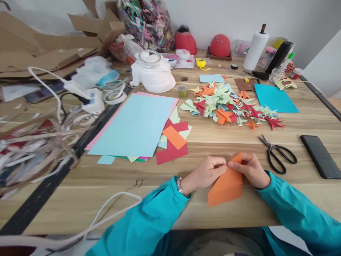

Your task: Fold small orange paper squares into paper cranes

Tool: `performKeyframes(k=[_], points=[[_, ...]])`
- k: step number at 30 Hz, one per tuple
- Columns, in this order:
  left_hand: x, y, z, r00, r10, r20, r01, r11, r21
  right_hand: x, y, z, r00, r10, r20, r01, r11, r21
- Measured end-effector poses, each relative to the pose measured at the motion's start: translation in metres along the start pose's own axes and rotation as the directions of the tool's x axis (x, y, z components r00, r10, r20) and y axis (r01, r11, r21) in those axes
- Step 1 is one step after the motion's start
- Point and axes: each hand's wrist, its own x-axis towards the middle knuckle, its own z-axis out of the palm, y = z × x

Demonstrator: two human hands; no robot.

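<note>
A partly folded orange paper lies on the wooden table near its front edge. My left hand pinches the paper's upper left edge, fingers closed. My right hand grips the upper right corner, which stands up between the fingers. Both hands meet at the top of the fold. Teal sleeves cover both arms, and a metal watch sits on my left wrist.
Black scissors and a dark phone lie to the right. A pile of folded paper shapes lies behind the hands. A stack of coloured sheets lies at centre left. Cardboard, tape rolls and cables crowd the left side.
</note>
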Motion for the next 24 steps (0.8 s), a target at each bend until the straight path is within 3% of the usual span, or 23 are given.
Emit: performKeyframes(k=[6, 19, 24], points=[[0.0, -0.003, -0.002, 0.999, -0.051, -0.001, 0.05, 0.998, -0.048, 0.005, 0.008, -0.009, 0.985, 0.04, -0.166, -0.02, 0.993, 0.119], [-0.006, 0.005, -0.012, 0.996, -0.082, -0.039, 0.078, 0.993, -0.088, 0.013, 0.002, -0.022, 0.939, 0.099, -0.329, 0.006, 0.953, 0.304], [-0.007, 0.006, -0.015, 0.999, 0.009, -0.036, -0.012, 0.995, -0.098, 0.013, 0.002, -0.024, 0.936, 0.108, -0.336, 0.014, 0.94, 0.341]])
